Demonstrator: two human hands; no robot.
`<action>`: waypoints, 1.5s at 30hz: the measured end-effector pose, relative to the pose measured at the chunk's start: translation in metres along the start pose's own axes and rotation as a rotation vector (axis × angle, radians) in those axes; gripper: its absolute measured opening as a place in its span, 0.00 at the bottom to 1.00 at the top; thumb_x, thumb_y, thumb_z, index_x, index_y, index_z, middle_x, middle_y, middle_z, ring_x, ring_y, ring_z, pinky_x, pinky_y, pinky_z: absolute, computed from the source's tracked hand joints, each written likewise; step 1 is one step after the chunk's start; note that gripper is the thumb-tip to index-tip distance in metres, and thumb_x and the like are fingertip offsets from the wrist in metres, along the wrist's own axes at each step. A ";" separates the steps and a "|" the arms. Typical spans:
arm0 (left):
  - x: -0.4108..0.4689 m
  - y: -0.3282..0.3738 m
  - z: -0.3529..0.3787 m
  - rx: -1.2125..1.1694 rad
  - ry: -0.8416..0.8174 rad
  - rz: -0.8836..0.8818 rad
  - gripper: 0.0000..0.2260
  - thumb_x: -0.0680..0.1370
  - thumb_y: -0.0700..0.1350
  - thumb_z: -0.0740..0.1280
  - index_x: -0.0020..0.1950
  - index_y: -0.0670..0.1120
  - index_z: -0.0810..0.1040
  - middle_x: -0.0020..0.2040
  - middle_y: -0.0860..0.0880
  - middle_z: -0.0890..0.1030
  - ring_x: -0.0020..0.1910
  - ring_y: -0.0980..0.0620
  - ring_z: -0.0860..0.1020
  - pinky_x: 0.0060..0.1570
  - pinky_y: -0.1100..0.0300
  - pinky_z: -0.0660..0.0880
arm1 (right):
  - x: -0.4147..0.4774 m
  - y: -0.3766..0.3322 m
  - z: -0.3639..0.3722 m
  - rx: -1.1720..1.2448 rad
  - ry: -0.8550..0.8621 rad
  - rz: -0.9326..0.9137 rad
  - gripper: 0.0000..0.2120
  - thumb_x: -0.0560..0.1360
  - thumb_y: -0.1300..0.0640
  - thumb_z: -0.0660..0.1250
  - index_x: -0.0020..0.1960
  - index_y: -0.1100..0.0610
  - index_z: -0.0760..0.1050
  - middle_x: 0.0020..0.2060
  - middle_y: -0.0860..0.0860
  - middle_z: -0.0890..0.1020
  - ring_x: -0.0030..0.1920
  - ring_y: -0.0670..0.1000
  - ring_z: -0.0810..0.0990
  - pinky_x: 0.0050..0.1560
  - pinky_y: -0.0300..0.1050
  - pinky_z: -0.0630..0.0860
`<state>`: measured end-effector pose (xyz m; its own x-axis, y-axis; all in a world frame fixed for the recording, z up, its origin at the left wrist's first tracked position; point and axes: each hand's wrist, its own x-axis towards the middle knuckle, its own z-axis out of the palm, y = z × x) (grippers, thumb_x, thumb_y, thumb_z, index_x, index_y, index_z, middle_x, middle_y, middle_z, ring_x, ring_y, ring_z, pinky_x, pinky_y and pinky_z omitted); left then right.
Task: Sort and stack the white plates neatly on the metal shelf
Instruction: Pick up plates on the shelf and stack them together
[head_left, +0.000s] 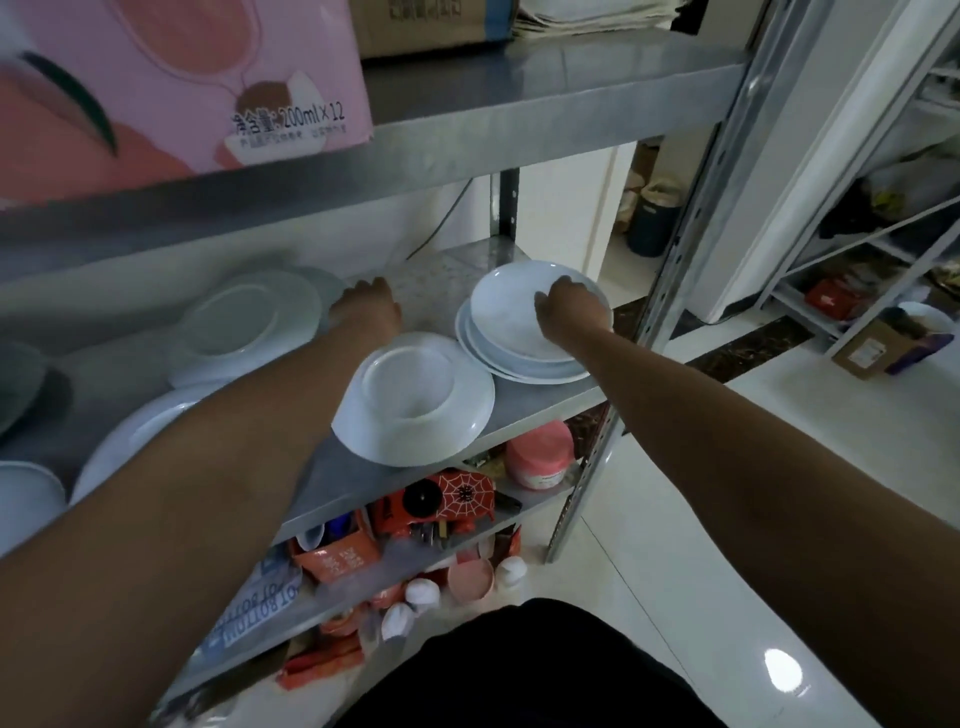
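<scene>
While reaching into the middle tier of a dull, brushed metal shelf (540, 410), both bare arms stretched forward. Right hand (571, 306) palm-down on the top plate of a short stack of glossy white plates (511, 322) at the shelf's right end, fingers spread flat over the shallow round dish; not curled around the rim, so resting open on it. Left hand (366, 306) further back, by the edge of a pale round plate (249, 325) lying upside down with its raised foot ring up; fingertips hidden, so cannot tell whether gripping or merely touching. Between the arms, near the front edge, an inverted white plate (415, 400), smooth and glazed, circular base ring facing up, rim just beside the right stack. More white plates (130, 431) partly hidden under the left forearm. Above, a pink printed carton (182, 88) and a brown cardboard box (431, 23) on the upper tier. Below, a red spiderweb-patterned toy (452, 499) and a pink lidded tub (540, 454). Glossy pale floor tiles (727, 519) to the right.
</scene>
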<state>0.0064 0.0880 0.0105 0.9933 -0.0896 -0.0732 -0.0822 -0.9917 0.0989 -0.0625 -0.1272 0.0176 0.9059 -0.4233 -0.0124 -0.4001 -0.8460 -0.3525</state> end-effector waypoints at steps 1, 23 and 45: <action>-0.007 -0.010 0.003 0.008 0.011 -0.002 0.17 0.81 0.45 0.56 0.67 0.38 0.66 0.65 0.36 0.71 0.65 0.37 0.72 0.62 0.46 0.71 | -0.004 -0.006 0.002 -0.019 0.002 -0.065 0.20 0.82 0.51 0.51 0.66 0.63 0.68 0.59 0.60 0.78 0.59 0.60 0.77 0.56 0.50 0.73; -0.129 -0.062 0.042 0.453 -0.069 0.302 0.34 0.78 0.37 0.61 0.78 0.39 0.44 0.79 0.41 0.47 0.79 0.46 0.51 0.77 0.52 0.49 | -0.100 -0.018 0.047 -0.740 -0.144 -0.834 0.44 0.74 0.53 0.68 0.78 0.57 0.43 0.58 0.55 0.76 0.56 0.55 0.79 0.45 0.47 0.73; -0.114 -0.074 -0.022 0.234 0.268 0.140 0.13 0.79 0.37 0.60 0.63 0.38 0.69 0.56 0.39 0.81 0.53 0.37 0.81 0.50 0.48 0.76 | -0.087 -0.028 0.023 -0.596 0.112 -0.926 0.21 0.81 0.51 0.52 0.64 0.64 0.72 0.40 0.61 0.84 0.39 0.62 0.84 0.38 0.48 0.77</action>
<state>-0.0985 0.1738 0.0337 0.9546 -0.2288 0.1905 -0.2039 -0.9687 -0.1418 -0.1268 -0.0590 0.0076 0.8836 0.4529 0.1190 0.3961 -0.8584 0.3260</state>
